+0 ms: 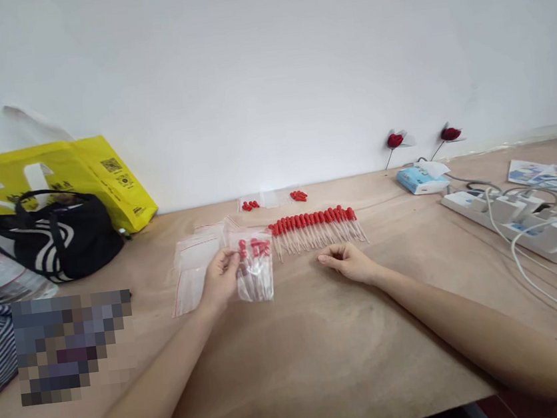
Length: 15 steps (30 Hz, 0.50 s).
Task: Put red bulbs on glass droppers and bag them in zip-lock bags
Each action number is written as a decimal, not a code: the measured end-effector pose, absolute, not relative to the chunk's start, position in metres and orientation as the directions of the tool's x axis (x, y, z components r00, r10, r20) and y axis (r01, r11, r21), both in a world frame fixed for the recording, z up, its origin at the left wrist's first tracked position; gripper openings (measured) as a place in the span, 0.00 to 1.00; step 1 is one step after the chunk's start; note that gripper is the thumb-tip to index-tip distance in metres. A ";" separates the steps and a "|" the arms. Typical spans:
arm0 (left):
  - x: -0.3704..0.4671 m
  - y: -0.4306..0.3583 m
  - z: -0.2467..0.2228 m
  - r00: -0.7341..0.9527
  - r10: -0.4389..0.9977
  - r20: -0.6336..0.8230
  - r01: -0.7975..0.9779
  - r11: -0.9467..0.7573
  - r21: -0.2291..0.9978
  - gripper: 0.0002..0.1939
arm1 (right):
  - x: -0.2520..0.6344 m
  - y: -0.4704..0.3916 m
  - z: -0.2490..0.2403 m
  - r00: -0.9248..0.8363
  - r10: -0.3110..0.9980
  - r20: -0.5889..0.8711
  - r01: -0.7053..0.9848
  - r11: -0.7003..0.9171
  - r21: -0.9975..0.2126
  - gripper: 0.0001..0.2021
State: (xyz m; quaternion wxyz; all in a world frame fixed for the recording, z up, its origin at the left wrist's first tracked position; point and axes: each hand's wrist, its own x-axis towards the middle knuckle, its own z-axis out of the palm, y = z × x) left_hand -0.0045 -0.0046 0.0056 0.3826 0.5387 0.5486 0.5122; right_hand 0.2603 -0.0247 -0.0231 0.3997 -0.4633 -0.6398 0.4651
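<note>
Left of the row of red-tipped sticks (pixel 317 218), one filled clear bag (pixel 256 282) is pinched by the left hand (pixel 222 276); before it, the right hand (pixel 348 263) is held with fingertips together; rightward, two red flowers (pixel 395 140) are seen.

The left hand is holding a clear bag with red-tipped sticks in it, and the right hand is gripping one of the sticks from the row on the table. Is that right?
Not quite: in the head view, the right hand holds no stick; it is just below the row of red-tipped sticks. The rest stands.
</note>
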 end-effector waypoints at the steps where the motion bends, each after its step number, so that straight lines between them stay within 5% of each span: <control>1: -0.009 0.004 0.008 -0.157 0.979 0.128 0.205 -0.094 0.974 0.11 | 0.261 -0.025 -0.023 -0.261 0.962 0.076 0.226 0.137 -0.964 0.16; 7: -0.019 0.053 0.007 -0.262 0.962 0.079 0.381 0.028 0.924 0.03 | 0.260 -0.025 -0.028 -0.297 0.951 0.092 0.298 0.183 -0.937 0.13; 15: -0.053 0.049 0.013 -0.279 0.940 0.197 0.794 0.111 0.597 0.17 | 0.259 -0.024 -0.030 -0.319 0.943 0.092 0.351 0.208 -0.913 0.11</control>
